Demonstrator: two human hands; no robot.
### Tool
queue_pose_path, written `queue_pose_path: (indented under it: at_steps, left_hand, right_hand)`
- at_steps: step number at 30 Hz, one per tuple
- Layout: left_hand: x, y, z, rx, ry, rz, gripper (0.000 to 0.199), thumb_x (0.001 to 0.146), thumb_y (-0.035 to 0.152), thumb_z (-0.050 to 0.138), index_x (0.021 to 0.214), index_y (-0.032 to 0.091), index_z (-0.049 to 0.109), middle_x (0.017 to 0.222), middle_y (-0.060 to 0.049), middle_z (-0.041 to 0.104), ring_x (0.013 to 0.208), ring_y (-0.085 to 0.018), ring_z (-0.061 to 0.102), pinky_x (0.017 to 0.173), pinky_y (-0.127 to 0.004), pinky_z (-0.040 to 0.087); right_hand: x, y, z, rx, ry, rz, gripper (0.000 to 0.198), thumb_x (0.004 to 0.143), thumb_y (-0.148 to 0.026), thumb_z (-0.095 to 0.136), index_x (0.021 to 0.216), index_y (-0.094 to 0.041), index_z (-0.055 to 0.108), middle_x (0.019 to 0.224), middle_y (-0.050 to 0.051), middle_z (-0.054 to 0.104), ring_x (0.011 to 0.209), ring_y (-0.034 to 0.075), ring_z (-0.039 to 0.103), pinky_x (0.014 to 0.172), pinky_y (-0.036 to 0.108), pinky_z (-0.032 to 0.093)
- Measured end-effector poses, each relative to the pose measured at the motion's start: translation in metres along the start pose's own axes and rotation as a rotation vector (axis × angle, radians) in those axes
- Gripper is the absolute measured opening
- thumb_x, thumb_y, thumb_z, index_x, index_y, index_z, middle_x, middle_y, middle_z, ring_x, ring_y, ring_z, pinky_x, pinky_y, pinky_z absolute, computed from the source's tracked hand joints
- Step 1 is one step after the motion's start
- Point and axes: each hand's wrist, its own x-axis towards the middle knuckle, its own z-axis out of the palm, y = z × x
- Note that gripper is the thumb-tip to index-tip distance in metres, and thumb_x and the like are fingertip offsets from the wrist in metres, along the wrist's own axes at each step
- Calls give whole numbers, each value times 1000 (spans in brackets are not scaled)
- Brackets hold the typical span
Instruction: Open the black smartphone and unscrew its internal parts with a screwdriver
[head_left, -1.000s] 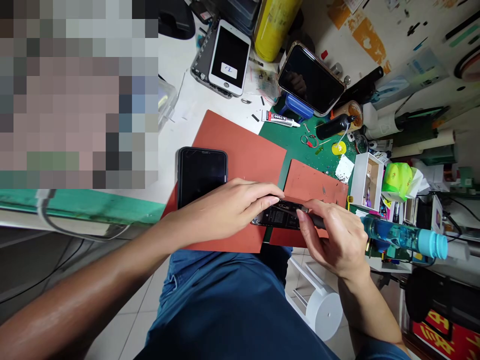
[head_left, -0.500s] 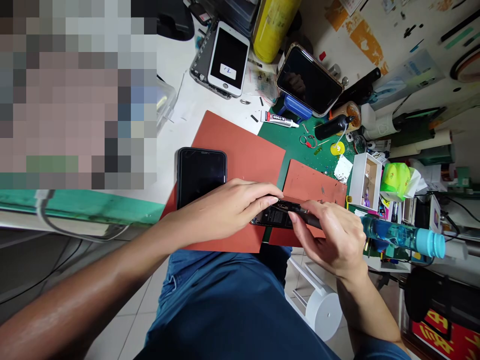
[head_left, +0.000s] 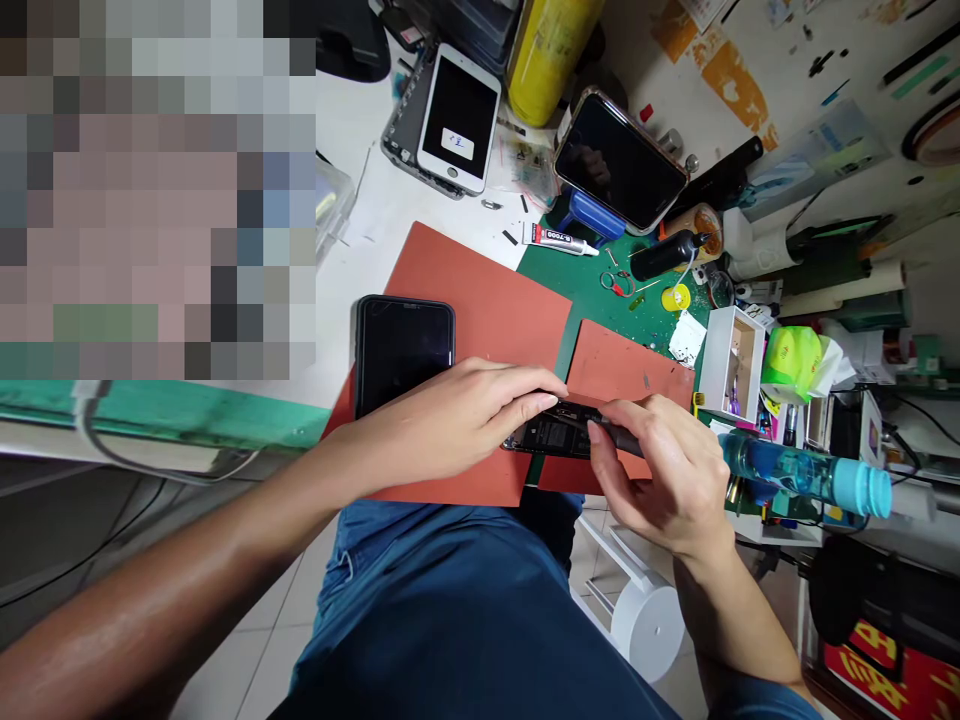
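An opened phone (head_left: 555,436) with its dark inner parts showing lies across the red mats in front of me. My left hand (head_left: 480,405) grips its upper left edge between thumb and fingers. In my right hand (head_left: 664,465), a slim dark tool (head_left: 624,437) is pinched between thumb and forefinger, its tip directed into the phone's inside. The tool's exact kind and tip are hard to make out. A second phone (head_left: 405,350), dark and whole, lies by my left forearm, partly covered by it.
A red mat (head_left: 480,280) and a smaller one (head_left: 622,360) lie on the green mat (head_left: 559,255). Beyond are a white phone (head_left: 459,120), a propped phone (head_left: 622,160), a glue tube (head_left: 559,240) and scissors (head_left: 616,284). A blue bottle (head_left: 802,472) stands right of my hand.
My right thumb has shifted slightly to the right, showing more of the phone's inside. My left hand keeps its place on the phone.
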Motion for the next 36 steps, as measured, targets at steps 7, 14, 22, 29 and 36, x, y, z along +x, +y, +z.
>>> queue_pose_path:
  at_steps: [7,14,22,29,36]
  left_hand:
    - [1,0,0,8,7,9,35,111,35,40,128,29,70,125,2,77,111,-19,73,96,-31,51]
    - [0,-1,1,11,4,13,36,111,36,40,128,28,70,127,1,77,112,-20,72,97,-33,50]
    - [1,0,1,7,5,6,35,111,35,40,128,29,70,127,3,76,113,-19,72,98,-32,50]
    - [-1,-1,0,13,4,1,35,111,38,40,129,29,69,128,3,76,113,-18,72,98,-31,50]
    - [0,-1,1,39,16,-5,35,111,38,40,127,32,70,125,3,77,113,-19,72,98,-31,50]
  right_hand:
    - [1,0,1,9,5,6,17,93,-14,68,109,-16,62,79,3,69,63,14,56,60,31,44]
    - [0,0,2,-27,13,13,16,92,-13,71,105,-16,62,77,1,70,62,13,56,61,30,45]
    - [0,0,2,-33,11,-24,14,92,-13,73,102,-16,64,73,0,67,61,13,55,61,31,44]
    - [-12,-2,-8,10,74,79,19,90,-12,75,105,-18,65,80,1,73,65,13,64,63,28,51]
    - [-24,4,-3,-35,118,186,15,91,-15,75,101,-20,64,80,0,72,64,12,65,61,25,50]
